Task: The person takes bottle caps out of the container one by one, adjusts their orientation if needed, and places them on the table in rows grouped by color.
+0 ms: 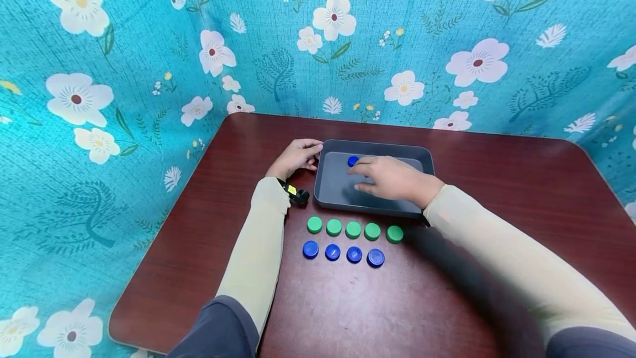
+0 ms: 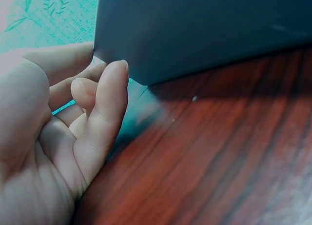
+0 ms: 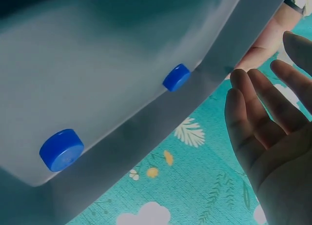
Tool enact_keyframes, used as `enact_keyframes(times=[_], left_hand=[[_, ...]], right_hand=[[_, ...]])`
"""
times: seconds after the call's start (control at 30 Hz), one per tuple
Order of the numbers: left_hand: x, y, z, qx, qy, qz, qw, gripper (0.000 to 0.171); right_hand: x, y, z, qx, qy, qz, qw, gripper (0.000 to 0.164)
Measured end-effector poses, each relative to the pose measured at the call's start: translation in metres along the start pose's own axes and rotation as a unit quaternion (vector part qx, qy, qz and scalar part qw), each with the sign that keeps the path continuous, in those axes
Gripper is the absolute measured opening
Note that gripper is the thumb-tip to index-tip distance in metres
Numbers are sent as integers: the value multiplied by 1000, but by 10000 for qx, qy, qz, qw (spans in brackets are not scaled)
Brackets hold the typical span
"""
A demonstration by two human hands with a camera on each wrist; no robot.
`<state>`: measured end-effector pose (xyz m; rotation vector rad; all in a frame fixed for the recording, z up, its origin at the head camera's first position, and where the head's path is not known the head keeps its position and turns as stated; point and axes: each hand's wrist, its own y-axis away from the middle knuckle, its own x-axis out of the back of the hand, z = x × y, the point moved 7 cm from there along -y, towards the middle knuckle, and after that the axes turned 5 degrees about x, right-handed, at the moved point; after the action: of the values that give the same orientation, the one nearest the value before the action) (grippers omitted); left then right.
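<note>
My left hand (image 1: 297, 158) touches the left end of a dark grey tray (image 1: 325, 203) with its fingertips. In the left wrist view its loosely bent fingers (image 2: 109, 93) are right at the tray's corner. Over the tray hovers my right hand (image 1: 390, 178), fingers spread, holding nothing. One blue bottle cap (image 1: 353, 161) lies near the tray's back wall, just beyond those fingers. The right wrist view shows two blue caps inside, a nearer cap (image 3: 62, 150) and a farther cap (image 3: 176, 77); in the head view the right hand hides one of them.
A row of several green caps (image 1: 353, 230) lies on the reddish-brown table (image 1: 348, 314) before the tray. Nearer to me is a row of several blue caps (image 1: 354, 254). A blue flowered curtain (image 1: 278, 32) hangs behind and beside the table.
</note>
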<state>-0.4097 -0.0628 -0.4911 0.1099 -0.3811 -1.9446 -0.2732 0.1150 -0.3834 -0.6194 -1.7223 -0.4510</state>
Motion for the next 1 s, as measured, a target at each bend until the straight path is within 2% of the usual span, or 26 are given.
enact_keyframes(times=[0.5,0.73,1.0], left_hand=[[0,1,1,-12,-65,-16,10000,34],[1,-1,1,87,-24,-7,10000,33],[1,0,0,35,43,-44,10000,33]], right_hand=[[-4,-11,13,-24,-2,-57,10000,43],[-3,-18,24,-273,-44,-188,9994,44],[-8,-24,45,-630,-120,-188,9978,45]])
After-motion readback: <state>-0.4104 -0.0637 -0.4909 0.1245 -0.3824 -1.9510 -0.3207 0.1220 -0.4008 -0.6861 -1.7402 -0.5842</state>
